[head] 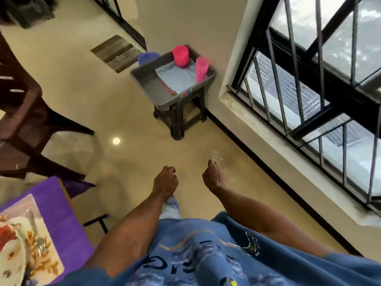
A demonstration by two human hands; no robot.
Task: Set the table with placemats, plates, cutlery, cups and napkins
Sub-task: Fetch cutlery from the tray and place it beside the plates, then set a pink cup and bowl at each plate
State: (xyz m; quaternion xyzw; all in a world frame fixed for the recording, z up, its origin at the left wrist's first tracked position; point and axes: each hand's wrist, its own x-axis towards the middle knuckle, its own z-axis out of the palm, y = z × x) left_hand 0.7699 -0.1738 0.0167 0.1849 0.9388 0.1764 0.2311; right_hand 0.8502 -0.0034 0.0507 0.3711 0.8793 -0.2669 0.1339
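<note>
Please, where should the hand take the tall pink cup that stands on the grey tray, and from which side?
Probably wrap the tall pink cup around its middle, coming from the near, open side. It stands upright near the grey tray rim, the wall is close behind, and the wider pink cup stands apart.

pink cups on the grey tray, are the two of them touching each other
Apart. The head view shows the wider pink cup at the tray's far edge and the taller pink cup nearer the window, with a strip of blue cloth visible between them.
</note>
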